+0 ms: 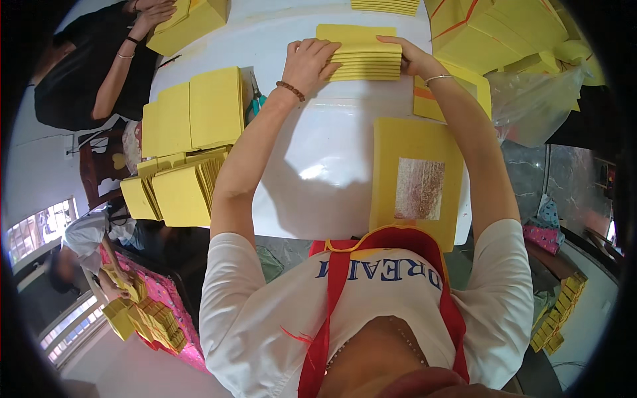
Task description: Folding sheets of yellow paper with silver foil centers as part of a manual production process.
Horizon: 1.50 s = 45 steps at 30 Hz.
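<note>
White table [318, 149] fills the ctr, its near edge close to the wearer's white shirt [265, 312] & red apron strap [318, 345]. Co-worker in black [83, 86], upper L, has a hand at a yellow block [189, 26] near the table's far L corner. Large yellow pile [494, 36] at upper R, marked w/ orange-red lines; clear plastic bag [531, 109] just below it. Yellow stacks [215, 109] along table's L side, some flat, some w/ sheet edges fanned twd viewer. Pink patterned cloth [159, 278], lower L, bears small yellow bundles [156, 322]; second person in a pale top [86, 239] beside it. Flat yellow stack [385, 172] lies at near R of table, w/ a brown-&-white rectangle [420, 189] on top. Folded yellow bundle [365, 61], layers stepped one below another, lies at far ctr of table btwn the wearer's hands. L hand [310, 58]: fingers bent & clasped on bundle's L end. R hand [413, 58]: pinching R end, thumb along the top, other fingers partly hidden at the side. Teal-handled scissors [255, 103] lie btwn L stacks & L forearm. Brown bead bracelet [292, 90] on L wrist; thin pale bangle [438, 77] on R wrist
</note>
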Available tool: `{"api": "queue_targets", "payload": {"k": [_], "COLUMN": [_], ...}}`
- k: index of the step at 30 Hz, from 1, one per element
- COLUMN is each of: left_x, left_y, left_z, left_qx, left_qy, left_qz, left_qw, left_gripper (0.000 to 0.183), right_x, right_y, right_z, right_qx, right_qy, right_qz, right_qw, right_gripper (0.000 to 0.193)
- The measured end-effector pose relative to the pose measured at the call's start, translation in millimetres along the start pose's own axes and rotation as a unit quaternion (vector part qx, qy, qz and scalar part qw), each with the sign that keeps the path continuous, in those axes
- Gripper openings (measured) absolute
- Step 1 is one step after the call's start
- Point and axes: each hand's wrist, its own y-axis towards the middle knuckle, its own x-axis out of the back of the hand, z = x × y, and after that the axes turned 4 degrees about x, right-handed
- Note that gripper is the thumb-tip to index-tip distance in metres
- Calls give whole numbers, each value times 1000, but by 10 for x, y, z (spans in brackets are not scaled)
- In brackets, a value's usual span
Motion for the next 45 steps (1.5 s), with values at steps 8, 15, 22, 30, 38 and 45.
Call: {"api": "queue_targets", "payload": {"k": [8,15,22,30,38,45], "left_x": [-16,-76,-70,-78,-46,-2], "left_y": [101,155,138,105,80,33], "left_z": [51,63,96,85,107,49], "left_qx": [-50,-78,-113,-89,-52,-53], "left_qy": [43,47,33,35,-9,37], "left_qz": [0,-12,8,-3,42,53], "left_qw": [998,996,993,995,998,996], "left_gripper": [31,27,30,33,38,54], "right_x": [7,-166,-169,-163,-156,-220], "right_y": [-62,-205,-224,-222,-170,-222], "right_z": [57,94,106,88,77,76], "right_qx": [-12,21,3,31,31,24], "right_qy": [3,6,3,25,39,41], "right_qz": [37,3,7,15,-17,-25], "right_qw": [999,1000,1000,999,999,999], "right_gripper": [40,39,39,36,34,35]}}
